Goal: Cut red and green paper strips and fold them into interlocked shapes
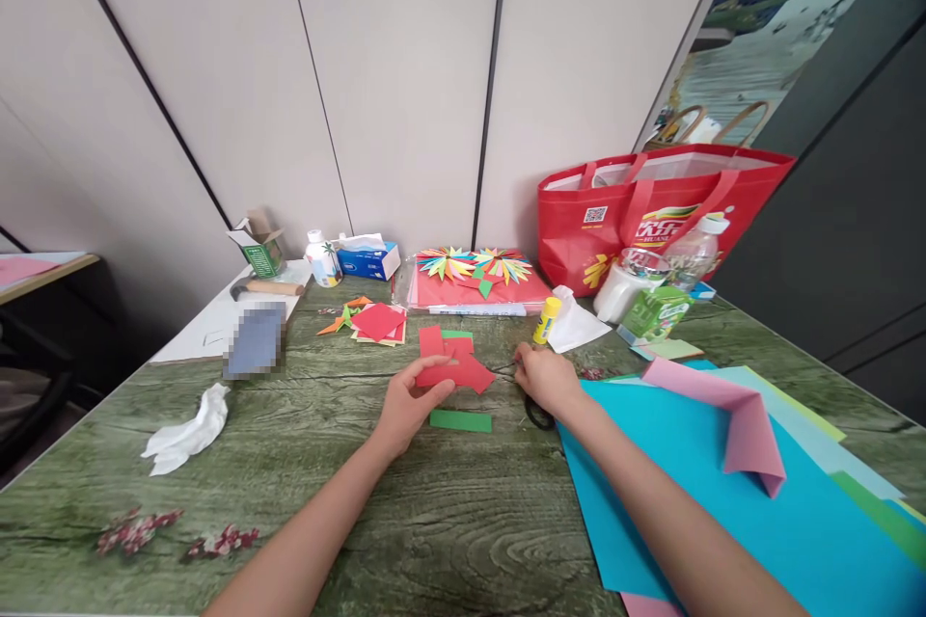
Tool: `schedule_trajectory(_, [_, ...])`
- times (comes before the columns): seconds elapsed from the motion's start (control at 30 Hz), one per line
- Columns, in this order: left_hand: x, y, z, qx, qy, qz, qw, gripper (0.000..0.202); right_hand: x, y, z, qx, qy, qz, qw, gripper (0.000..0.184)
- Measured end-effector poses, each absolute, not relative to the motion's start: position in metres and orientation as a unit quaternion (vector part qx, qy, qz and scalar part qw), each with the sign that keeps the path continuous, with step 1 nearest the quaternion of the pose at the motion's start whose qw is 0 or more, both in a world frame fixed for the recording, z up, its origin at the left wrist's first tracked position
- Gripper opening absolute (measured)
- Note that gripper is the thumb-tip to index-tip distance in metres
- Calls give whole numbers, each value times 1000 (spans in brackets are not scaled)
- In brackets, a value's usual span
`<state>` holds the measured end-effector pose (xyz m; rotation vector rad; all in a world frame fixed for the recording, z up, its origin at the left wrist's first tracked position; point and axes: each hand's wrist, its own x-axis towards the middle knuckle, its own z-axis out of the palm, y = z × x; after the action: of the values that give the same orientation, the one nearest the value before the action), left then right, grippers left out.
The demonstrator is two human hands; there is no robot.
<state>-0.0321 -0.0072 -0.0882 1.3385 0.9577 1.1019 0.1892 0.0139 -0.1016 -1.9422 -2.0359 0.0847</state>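
My left hand (409,405) pinches a red paper piece (463,371) and holds it just above the green wood-grain table (340,482). My right hand (546,378) is closed around black-handled scissors (533,410), whose blades point left at the red paper. A small green paper strip (460,420) lies flat just below the red piece. More red and green scraps (441,340) lie just beyond it.
Large coloured sheets (694,492) with a curled pink sheet (730,410) cover the right side. A glue stick (547,319), folded paper stars (474,264), a red bag (651,212), bottles, a tissue box (368,258) and a crumpled tissue (189,432) lie around.
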Motion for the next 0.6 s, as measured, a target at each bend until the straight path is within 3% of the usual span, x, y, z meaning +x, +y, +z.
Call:
schedule_trajectory(0.1, [-32,-7,-89,545,416,469,557,38,181,13,-97,-653,-721,63,224,23])
schedule_trajectory(0.17, [-32,-7,-89,537,434,473,547,41,174,4,-97,-504,-727,298,357,30])
schedule_trajectory(0.23, [-32,-7,-89,545,448,466,534,44,165,-5,-100,-380,-680,490,391,50])
schedule_trajectory(0.3, [-32,-7,-89,573,455,446,516,44,156,-12,-106,-345,-612,573,422,62])
schedule_trajectory(0.53, [-32,-10,-89,637,448,399,485,38,142,-15,-119,-381,-511,581,507,55])
schedule_trajectory(0.6, [-31,-11,-89,628,443,408,493,40,140,-17,-118,-383,-504,584,508,44])
